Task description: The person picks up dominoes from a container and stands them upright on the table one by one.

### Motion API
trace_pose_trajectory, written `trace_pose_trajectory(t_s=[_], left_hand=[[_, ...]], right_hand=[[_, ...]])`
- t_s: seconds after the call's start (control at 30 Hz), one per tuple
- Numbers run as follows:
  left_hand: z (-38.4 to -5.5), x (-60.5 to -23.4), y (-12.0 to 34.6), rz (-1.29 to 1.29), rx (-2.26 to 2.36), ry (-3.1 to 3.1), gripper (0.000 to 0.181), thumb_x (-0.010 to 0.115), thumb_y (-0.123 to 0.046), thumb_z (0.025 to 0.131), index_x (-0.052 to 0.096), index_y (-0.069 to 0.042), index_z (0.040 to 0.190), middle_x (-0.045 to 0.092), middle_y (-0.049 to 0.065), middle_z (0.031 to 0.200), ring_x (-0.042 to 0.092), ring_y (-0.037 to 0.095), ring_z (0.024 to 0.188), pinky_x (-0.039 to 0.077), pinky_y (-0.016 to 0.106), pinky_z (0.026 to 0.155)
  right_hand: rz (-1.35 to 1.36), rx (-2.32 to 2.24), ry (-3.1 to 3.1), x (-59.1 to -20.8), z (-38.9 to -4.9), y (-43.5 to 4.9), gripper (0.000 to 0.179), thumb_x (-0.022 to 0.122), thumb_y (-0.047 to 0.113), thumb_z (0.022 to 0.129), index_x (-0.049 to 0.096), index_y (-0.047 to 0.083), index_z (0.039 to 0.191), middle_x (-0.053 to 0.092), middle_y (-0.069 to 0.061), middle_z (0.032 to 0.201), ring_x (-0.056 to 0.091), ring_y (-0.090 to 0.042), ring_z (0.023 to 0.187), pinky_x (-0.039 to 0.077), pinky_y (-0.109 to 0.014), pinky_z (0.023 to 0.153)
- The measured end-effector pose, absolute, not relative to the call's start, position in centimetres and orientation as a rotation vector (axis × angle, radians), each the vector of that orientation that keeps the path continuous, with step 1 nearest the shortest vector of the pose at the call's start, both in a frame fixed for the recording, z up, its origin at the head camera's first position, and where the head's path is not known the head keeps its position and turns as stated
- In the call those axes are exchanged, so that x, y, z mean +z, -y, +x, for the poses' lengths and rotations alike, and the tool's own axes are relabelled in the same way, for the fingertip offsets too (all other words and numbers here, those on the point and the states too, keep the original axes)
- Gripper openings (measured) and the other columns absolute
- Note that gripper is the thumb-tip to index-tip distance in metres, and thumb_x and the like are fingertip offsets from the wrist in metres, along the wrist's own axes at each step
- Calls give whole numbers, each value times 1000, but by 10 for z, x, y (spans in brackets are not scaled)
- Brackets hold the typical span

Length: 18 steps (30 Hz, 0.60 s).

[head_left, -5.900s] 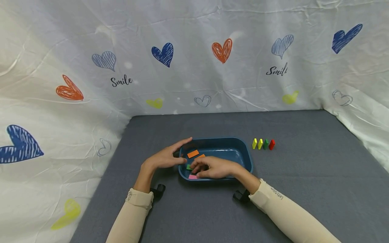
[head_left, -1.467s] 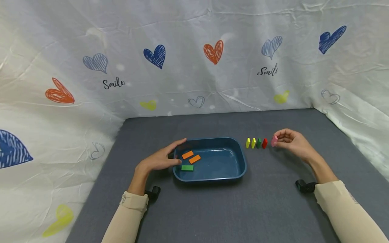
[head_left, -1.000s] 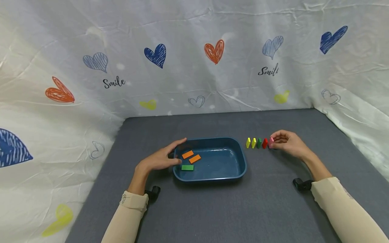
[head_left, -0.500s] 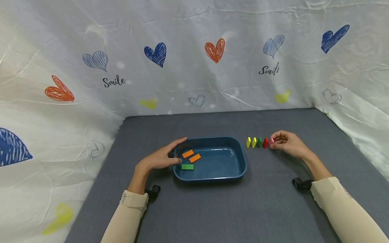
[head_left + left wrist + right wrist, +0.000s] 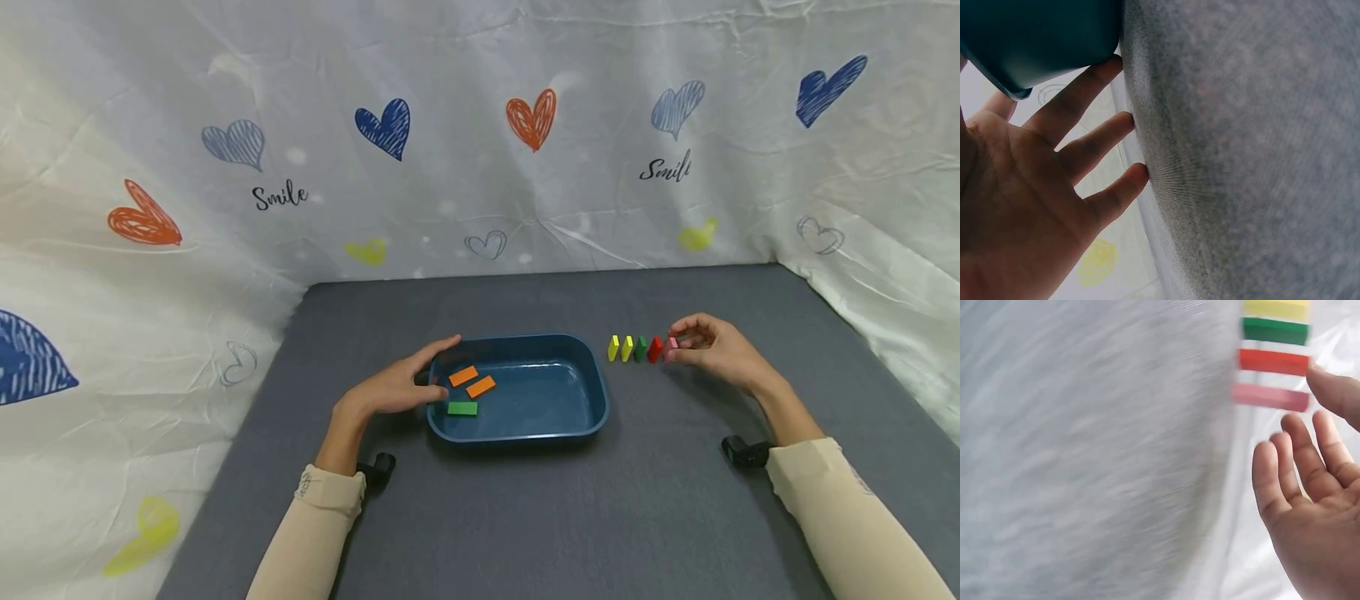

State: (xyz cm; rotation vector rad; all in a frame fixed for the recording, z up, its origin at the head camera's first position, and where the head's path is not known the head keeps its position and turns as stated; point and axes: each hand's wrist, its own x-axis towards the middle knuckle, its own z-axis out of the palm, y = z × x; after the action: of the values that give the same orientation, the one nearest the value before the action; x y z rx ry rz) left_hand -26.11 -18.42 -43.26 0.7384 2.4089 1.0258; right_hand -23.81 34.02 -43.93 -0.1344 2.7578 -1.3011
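Note:
My left hand [image 5: 392,388] rests at the left end of a blue tray [image 5: 540,396], thumb at the rim. In the left wrist view its fingers are straight and spread, with fingertips on the table and one against the tray's base. Two orange dominoes [image 5: 481,387] and a green domino [image 5: 462,408] lie inside the tray. To its right, a pink domino [image 5: 1271,397] stands upright at the end of a row, beside a red domino [image 5: 656,349]. My right hand [image 5: 718,352] is right at the pink domino, fingers loosely bent and apart from it in the right wrist view.
The row continues leftward with a standing green domino [image 5: 641,349] and two yellow dominoes [image 5: 627,348], small gaps between them. A grey cloth [image 5: 525,517] covers the table. White printed curtains [image 5: 450,192] hang behind and at the sides.
My right hand has carried the pink domino from the tray to the row's right end and moved it close to the red one. Its fingers have just loosened. The left hand stays.

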Motion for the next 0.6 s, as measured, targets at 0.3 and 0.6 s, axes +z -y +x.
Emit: trace_pose_trajectory(t_s=[0.3,0.6], left_hand=[[-262,-431,184,727,1020,-2413,82,65,-26,96,19,-41,162,17,-5,171,27,32,154,34,63,116],[-259,-428,183,740,1034,-2405,82,66,-26,96,20,-38,163,18,0,171,29,35,153,36,64,113]], right_hand=[[-216,-1363,-2943,-407,-231,-301,47,72,36,95,60,13,134,57,-6,132,51,-22,111,46,-27,82],[-544,-1502,-2816,-398,-227,-234,35,76,22,93,68,16,126,63,-5,121,61,-26,98,54,-28,74]])
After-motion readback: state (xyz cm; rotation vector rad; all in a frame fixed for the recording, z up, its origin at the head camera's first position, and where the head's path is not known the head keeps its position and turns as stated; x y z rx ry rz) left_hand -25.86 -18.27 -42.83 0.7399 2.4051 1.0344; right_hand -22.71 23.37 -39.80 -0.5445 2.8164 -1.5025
